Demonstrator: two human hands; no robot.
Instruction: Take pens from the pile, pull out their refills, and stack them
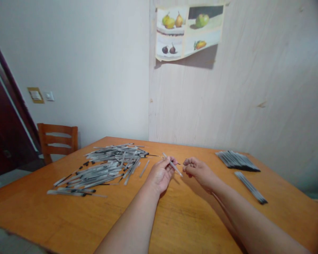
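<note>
My left hand is closed around a translucent whitish pen barrel, which slants down to the right from the fingers. A thin rod with a dark tip, like a pen refill, also pokes out past these fingertips. My right hand hovers just to the right, apart from the left, its fingers curled together; whatever is between them is too small to make out. Left of my hands lies a loose pile of pen parts, clear tubes and thin black pieces. One single tube rests between pile and left hand.
On the right of the wooden table lie a neat row of pens with dark ends and a smaller bundle nearer me. A wooden chair stands at the far left. The wall with a fruit poster rises behind the table.
</note>
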